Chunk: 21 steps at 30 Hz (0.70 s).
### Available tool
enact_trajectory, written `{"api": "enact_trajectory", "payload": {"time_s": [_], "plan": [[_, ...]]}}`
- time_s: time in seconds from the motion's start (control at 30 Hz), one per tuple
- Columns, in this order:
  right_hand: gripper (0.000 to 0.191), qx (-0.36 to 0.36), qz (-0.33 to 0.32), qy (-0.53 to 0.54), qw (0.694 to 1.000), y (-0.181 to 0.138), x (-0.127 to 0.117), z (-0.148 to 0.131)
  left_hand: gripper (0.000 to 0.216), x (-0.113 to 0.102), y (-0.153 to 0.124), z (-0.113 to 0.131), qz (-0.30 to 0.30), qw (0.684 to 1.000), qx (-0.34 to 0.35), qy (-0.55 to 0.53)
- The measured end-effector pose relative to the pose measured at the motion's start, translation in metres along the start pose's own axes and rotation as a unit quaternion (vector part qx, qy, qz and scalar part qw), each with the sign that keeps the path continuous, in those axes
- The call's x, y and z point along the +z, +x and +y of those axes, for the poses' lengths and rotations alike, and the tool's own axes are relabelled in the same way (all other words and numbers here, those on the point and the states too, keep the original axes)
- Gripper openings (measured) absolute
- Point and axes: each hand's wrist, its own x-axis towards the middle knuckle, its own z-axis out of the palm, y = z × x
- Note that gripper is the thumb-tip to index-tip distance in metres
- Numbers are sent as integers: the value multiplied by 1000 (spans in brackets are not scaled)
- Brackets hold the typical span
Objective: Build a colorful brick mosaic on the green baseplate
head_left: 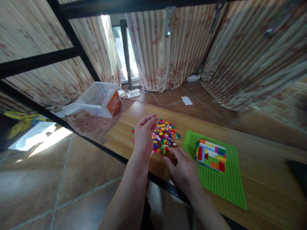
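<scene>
A heap of small, many-coloured toy bricks (pixel 165 135) is spread on the wooden table. Over its left side is my left hand (pixel 144 132), fingers curled in towards the thumb; whatever they may hold is hidden. At the near edge of the heap, my right hand (pixel 184 166) reaches low over the table, thumb and forefinger apart and nothing visible between them. Right of that hand lies a green studded baseplate (pixel 223 188). On it stands a low block built of bricks (pixel 211 155), with red, white, orange, green and blue on top.
The wooden table (pixel 261 166) has a dark frame along its near edge. A clear plastic box (pixel 96 108) with an orange label stands beyond its left end. Black metal bars (pixel 40 59) cross the upper left. A dark object (pixel 297 171) sits at the far right; curtains (pixel 158 54) hang behind.
</scene>
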Motion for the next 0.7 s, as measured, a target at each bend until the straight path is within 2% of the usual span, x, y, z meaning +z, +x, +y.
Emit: {"api": "enact_trajectory", "payload": {"time_s": [0.2, 0.43, 0.57, 0.7], "plan": [[26, 6, 12, -37, 999, 6, 12, -8, 11, -4, 0, 7, 2, 1000, -10, -6], [18, -1, 20, 20, 1000, 11, 17, -5, 12, -2, -2, 7, -24, 999, -39, 20], [20, -5, 58, 76, 995, 14, -2, -3, 15, 0, -5, 4, -50, 997, -52, 38], [21, 15, 144, 74, 987, 14, -36, 8, 16, 5, -9, -5, -78, 993, -58, 72]]}}
